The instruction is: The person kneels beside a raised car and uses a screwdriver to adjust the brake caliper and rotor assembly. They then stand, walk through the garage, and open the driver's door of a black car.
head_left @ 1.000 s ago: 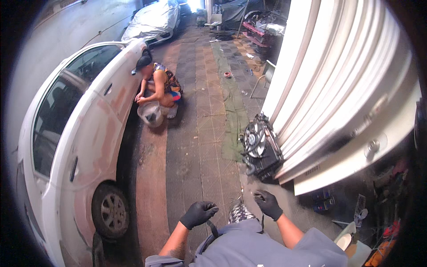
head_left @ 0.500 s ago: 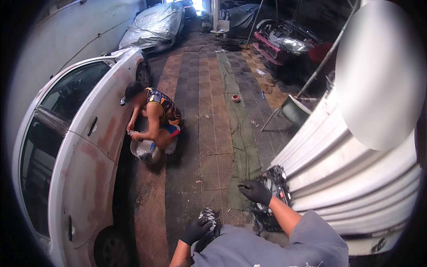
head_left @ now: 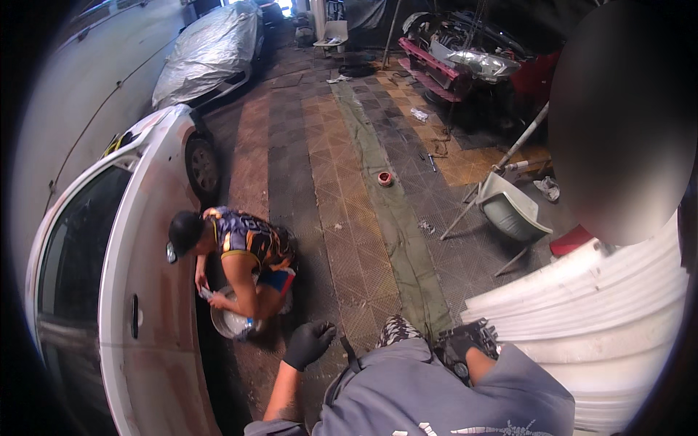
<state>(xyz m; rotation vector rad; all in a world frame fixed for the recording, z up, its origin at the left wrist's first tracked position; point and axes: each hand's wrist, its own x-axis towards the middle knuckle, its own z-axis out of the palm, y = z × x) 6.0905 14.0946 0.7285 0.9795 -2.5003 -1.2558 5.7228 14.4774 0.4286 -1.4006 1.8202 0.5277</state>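
My left hand [head_left: 308, 345], in a black glove, is raised beside my body over the floor. Its fingers curl in loosely, and nothing shows in them. My right hand [head_left: 456, 347], also gloved in black, is down by my right side at a dark car part with cables or fittings [head_left: 481, 333]. Black glove against black part hides the fingers, so I cannot see whether they grip it. White ribbed panels [head_left: 538, 316] stand just right of that part.
A co-worker [head_left: 243, 251] crouches over a bucket [head_left: 227, 320] beside a white car [head_left: 156, 291] with reddish patches. A green cloth strip [head_left: 396, 218] runs along the tiled floor, with a red tape roll [head_left: 384, 179] on it. A tipped chair [head_left: 512, 207] stands right.
My view has swung right and forward. My left hand has risen away from my leg, and my right hand has dropped back to the dark car part.
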